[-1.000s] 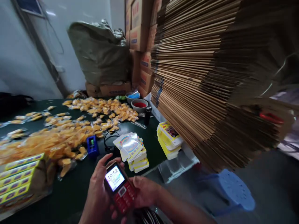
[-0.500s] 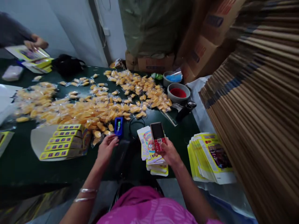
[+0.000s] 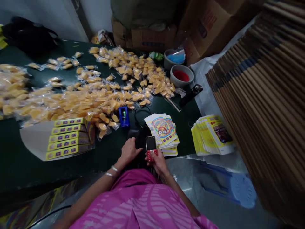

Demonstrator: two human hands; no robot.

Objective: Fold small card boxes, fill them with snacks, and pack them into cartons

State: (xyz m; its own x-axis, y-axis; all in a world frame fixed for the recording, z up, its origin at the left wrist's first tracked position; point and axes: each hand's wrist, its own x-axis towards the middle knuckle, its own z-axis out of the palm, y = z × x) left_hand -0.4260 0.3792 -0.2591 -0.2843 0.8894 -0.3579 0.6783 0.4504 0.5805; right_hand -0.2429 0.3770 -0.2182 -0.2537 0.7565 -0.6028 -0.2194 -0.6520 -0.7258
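red phone (image 3: 151, 145), one, clamped in right hand (image 3: 159, 162); left hand (image 3: 130, 150), grip unclear; two bowls (image 3: 178, 84), five yellow boxes (image 3: 64, 137)

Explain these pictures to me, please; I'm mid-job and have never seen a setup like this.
There is no machine: these are a person's two bare hands, seen by one head-worn camera looking forward and down. The right hand holds a phone with red keys. The left hand is next to a black item; whether it grips anything is unclear. On the dark green table lie many wrapped yellow pieces, a blue holder and a pile of printed cards.
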